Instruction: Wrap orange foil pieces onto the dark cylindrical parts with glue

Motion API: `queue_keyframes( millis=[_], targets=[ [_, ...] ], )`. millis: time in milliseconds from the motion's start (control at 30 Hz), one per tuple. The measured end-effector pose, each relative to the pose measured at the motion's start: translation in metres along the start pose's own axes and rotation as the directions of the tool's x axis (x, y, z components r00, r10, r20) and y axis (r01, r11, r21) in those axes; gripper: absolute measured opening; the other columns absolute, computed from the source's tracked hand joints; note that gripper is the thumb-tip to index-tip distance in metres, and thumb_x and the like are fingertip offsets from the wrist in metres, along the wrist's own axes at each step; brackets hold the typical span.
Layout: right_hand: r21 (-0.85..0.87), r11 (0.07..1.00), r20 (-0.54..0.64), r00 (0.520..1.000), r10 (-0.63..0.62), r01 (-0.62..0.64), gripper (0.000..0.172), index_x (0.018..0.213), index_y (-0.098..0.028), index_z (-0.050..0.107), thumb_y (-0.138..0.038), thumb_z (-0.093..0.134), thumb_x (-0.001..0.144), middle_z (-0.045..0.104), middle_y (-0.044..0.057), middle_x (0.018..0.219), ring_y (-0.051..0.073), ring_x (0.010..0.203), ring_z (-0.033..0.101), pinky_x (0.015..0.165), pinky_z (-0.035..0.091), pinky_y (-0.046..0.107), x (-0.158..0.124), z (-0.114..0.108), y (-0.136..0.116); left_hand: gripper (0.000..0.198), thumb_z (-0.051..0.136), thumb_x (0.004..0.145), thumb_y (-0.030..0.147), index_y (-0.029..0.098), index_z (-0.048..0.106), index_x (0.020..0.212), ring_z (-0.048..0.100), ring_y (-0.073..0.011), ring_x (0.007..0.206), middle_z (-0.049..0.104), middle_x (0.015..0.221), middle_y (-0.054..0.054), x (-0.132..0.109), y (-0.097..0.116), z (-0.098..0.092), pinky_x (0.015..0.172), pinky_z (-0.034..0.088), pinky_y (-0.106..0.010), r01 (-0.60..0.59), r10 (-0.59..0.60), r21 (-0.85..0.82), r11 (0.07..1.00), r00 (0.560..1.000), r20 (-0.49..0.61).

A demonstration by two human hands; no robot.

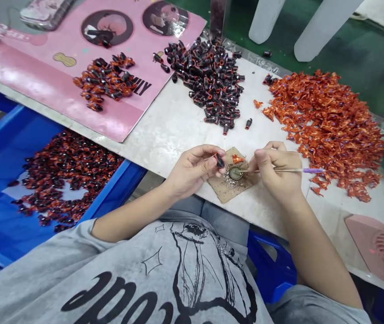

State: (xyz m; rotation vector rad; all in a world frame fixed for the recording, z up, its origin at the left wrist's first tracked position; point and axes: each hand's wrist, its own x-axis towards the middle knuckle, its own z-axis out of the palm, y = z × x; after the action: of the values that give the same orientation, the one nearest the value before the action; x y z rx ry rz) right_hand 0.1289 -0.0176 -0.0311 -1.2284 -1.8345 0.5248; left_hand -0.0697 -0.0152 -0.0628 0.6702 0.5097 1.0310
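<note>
Pinched between the thumb and fingers of my left hand (197, 168) is a small black piece (219, 160) with a bit of orange at its edge. My right hand (278, 168) is closed on a thin stick (288, 170) with a purple end, perhaps a fine brush. The stick's tip reaches a small round dish (235, 173) on a square of brown cardboard (225, 194). A loose orange piece (237, 158) lies on the cardboard just beyond the dish. Grainy specks surround the dish.
Beyond my hands lies a heap of black pieces (208, 76); at right is a larger heap of orange pieces (330, 126). Black-and-orange pieces (106, 83) rest on a pink sheet (53, 85). A blue bin (111, 184) holds more at left. A pink fan-like object (381, 247) stands at right.
</note>
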Motion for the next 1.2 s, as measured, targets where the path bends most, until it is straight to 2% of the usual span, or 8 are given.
queue_keyframes(
  millis=[100,200,333,567,767,933,1100,1200],
  targets=[
    [0.142,0.989,-0.111,0.993,0.044,-0.027,0.061,0.050,-0.023,0.062,-0.060,0.048,0.097,0.060,-0.003,0.046,0.011,0.046,0.055,0.067,0.047,0.035,0.001,-0.001,-0.007,0.018,0.090,0.071,0.027,0.023,0.081,0.085,0.072,-0.0088,0.065,0.077,0.083,0.000,0.000,0.001,0.000,0.059,0.057,-0.016,0.017,-0.017,-0.009,1.000,1.000,0.001],
    [0.258,0.965,-0.262,0.965,0.019,0.051,0.056,0.051,-0.024,0.061,-0.056,0.051,0.097,0.059,-0.004,0.047,0.012,0.046,0.057,0.068,0.049,0.036,0.001,0.003,-0.017,0.021,0.092,0.068,0.028,0.022,0.081,0.085,0.075,-0.0112,0.067,0.079,0.083,0.000,-0.001,0.000,0.002,0.060,0.060,-0.017,-0.008,0.008,0.024,1.000,1.000,-0.016],
    [0.209,0.970,-0.378,0.925,-0.040,0.127,0.057,0.051,-0.025,0.056,-0.057,0.049,0.097,0.057,-0.004,0.046,0.013,0.044,0.057,0.080,0.051,0.043,-0.002,0.009,-0.027,0.024,0.092,0.067,0.031,0.021,0.082,0.086,0.075,-0.0120,0.064,0.080,0.083,-0.002,0.000,0.000,0.006,0.064,0.063,-0.021,-0.043,0.047,0.099,0.994,0.998,-0.042],
    [0.104,0.970,-0.286,0.941,-0.183,0.220,0.050,0.058,-0.025,0.058,-0.042,0.044,0.103,0.061,-0.005,0.052,0.014,0.048,0.061,0.086,0.047,0.044,-0.005,0.006,-0.025,0.018,0.090,0.071,0.031,0.023,0.083,0.085,0.074,-0.0118,0.065,0.080,0.089,-0.002,0.001,0.001,0.010,0.065,0.063,-0.022,-0.091,0.095,0.137,0.986,0.995,-0.019],
    [0.062,0.968,-0.223,0.948,-0.225,0.245,0.046,0.063,-0.025,0.058,-0.041,0.043,0.103,0.063,-0.005,0.055,0.012,0.050,0.060,0.085,0.046,0.041,-0.005,0.007,-0.021,0.019,0.090,0.070,0.033,0.023,0.083,0.085,0.074,-0.0125,0.068,0.079,0.086,-0.002,0.001,0.001,0.008,0.065,0.063,-0.022,-0.061,0.067,0.163,0.985,0.997,-0.027],
    [0.017,0.955,-0.119,0.949,-0.293,0.297,0.049,0.063,-0.022,0.056,-0.044,0.043,0.104,0.065,-0.008,0.058,0.008,0.051,0.058,0.088,0.044,0.039,-0.002,0.001,-0.026,0.014,0.088,0.074,0.030,0.023,0.083,0.085,0.073,-0.0128,0.074,0.078,0.085,-0.003,0.001,-0.002,0.006,0.064,0.062,-0.021,-0.111,0.114,0.211,0.971,0.993,-0.001],
    [0.027,0.973,0.055,0.972,-0.229,0.228,0.056,0.054,-0.020,0.048,-0.044,0.043,0.104,0.055,-0.007,0.050,0.006,0.048,0.052,0.086,0.044,0.037,0.002,-0.005,-0.035,0.014,0.086,0.075,0.030,0.023,0.084,0.086,0.073,-0.0169,0.082,0.079,0.089,-0.006,-0.001,0.000,0.003,0.073,0.063,-0.027,-0.179,0.138,0.404,0.897,0.982,0.128],
    [0.132,0.980,0.060,0.985,-0.160,0.151,0.059,0.050,-0.020,0.045,-0.047,0.045,0.102,0.050,-0.008,0.044,0.005,0.042,0.046,0.081,0.045,0.037,0.002,-0.002,-0.034,0.014,0.088,0.072,0.027,0.023,0.084,0.084,0.074,-0.0197,0.085,0.079,0.088,-0.008,-0.002,0.003,0.003,0.080,0.062,-0.031,-0.189,0.098,0.489,0.852,0.974,0.206]
  ],
)
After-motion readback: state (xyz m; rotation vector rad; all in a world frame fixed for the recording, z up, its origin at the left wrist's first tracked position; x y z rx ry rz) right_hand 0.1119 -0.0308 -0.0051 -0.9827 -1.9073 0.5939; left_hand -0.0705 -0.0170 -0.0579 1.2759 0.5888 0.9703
